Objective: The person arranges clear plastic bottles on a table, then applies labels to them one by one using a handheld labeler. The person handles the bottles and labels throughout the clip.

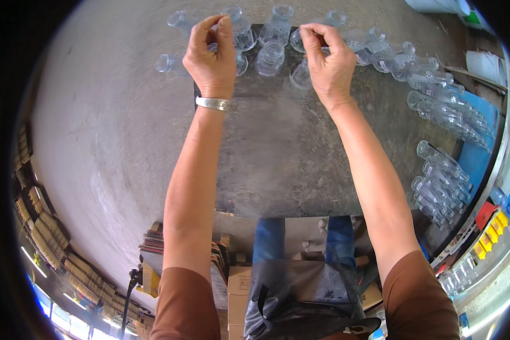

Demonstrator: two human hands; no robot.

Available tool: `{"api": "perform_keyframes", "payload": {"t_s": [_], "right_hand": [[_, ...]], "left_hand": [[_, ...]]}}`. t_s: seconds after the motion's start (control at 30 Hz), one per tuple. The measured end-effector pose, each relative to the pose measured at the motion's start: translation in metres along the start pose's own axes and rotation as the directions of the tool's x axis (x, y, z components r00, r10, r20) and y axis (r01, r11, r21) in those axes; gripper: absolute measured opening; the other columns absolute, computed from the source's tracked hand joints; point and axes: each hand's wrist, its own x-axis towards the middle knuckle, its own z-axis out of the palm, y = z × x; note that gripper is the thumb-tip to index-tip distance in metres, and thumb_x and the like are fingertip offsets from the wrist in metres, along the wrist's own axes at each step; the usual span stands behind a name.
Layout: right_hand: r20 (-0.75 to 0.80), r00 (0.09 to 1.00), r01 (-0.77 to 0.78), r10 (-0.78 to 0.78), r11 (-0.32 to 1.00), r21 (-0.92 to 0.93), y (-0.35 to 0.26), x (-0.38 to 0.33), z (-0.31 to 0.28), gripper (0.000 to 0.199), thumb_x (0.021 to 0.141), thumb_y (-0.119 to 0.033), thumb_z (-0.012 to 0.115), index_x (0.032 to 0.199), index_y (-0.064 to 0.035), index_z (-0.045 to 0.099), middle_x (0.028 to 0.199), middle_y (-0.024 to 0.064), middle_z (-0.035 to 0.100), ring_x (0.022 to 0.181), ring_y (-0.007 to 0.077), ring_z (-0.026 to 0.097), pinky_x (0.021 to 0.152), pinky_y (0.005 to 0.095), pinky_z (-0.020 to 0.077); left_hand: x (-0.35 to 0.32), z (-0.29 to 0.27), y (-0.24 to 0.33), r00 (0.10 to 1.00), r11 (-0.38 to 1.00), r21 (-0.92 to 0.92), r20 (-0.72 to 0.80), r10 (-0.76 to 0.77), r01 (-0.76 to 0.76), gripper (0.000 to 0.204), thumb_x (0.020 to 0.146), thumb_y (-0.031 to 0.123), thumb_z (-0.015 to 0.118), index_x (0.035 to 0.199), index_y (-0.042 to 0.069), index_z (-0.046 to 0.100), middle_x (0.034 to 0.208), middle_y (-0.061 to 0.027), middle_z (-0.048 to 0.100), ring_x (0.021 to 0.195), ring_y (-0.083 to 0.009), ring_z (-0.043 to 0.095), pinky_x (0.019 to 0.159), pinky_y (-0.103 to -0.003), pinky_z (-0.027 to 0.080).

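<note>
Clear glass bottles with wide bases and narrower necks stand in two rows along the table's far side. Over the left part of these rows is my left hand, closed, its thumb and forefinger brought together. My right hand is likewise closed, above the bottles toward the right. Glass shows behind and between the curled fingers of both hands. Whether either hand grips a bottle or something small cannot be made out. A silver bracelet circles my left wrist.
More glass bottles lie grouped along the table's right edge, some on a blue sheet. A dark mat covers the near tabletop. White buckets stand at far right. Cardboard boxes and a stack of flat pieces are below the near edge.
</note>
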Motion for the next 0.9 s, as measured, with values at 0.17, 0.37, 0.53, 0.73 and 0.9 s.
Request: {"api": "perform_keyframes", "payload": {"t_s": [0.17,0.37,0.53,0.73,0.9], "right_hand": [[-0.025,0.995,0.095,-0.095,0.995,0.006,0.004,0.006,0.007,0.011,0.093,-0.018,0.073,0.098,-0.0074,0.072,0.084,0.0028,0.074,0.072,0.0115,0.068,0.065,0.026,0.0534],[0.028,0.989,0.141,-0.143,0.987,0.072,0.014,0.005,0.005,0.013,0.088,-0.019,0.077,0.095,-0.0081,0.072,0.083,0.0077,0.073,0.072,0.017,0.071,0.061,0.0292,0.057],[-0.122,0.972,0.194,-0.199,0.98,-0.053,-0.006,-0.019,-0.046,0.031,0.09,-0.039,0.069,0.1,-0.0103,0.069,0.095,0.008,0.068,0.092,0.0257,0.062,0.094,0.0426,0.0447],[-0.263,0.964,-0.084,0.04,0.984,-0.158,-0.011,-0.142,-0.287,0.024,0.082,-0.02,0.076,0.104,-0.0128,0.068,0.105,0.0053,0.067,0.096,0.0273,0.062,0.09,0.0436,0.0464],[-0.578,0.797,-0.534,0.175,0.651,-0.539,0.007,-0.264,-0.53,0.032,0.08,-0.005,0.073,0.11,-0.0078,0.065,0.112,0.0116,0.066,0.106,0.0333,0.06,0.092,0.0435,0.0477]], "left_hand": [[-0.009,0.001,0.013,1.0,1.0,0.023,0.006,-0.004,0.004,0.018,0.096,0.023,0.07,0.102,0.006,0.072,0.07,-0.0001,0.067,0.059,-0.0065,0.061,0.056,-0.022,0.049],[-0.008,-0.005,-0.002,0.99,0.964,0.238,0.102,0.098,-0.12,0.021,0.096,0.019,0.069,0.114,0.009,0.07,0.076,-0.0028,0.069,0.068,-0.0102,0.067,0.066,-0.025,0.053],[-0.008,-0.041,-0.022,0.896,0.797,0.421,0.1,0.433,-0.432,0.032,0.103,0.031,0.056,0.117,0.006,0.07,0.115,-0.01,0.072,0.096,-0.0219,0.07,0.085,-0.034,0.058],[-0.167,0.042,0.144,0.894,0.954,-0.027,0.34,0.291,-0.3,0.029,0.101,0.016,0.057,0.126,0.001,0.061,0.125,-0.0146,0.066,0.114,-0.0282,0.064,0.099,-0.044,0.053],[-0.338,0.208,0.29,0.58,0.935,-0.135,0.752,0.312,-0.327,0.059,0.085,0.008,0.076,0.139,0.001,0.053,0.132,-0.0168,0.061,0.123,-0.0332,0.057,0.105,-0.044,0.046]]}}
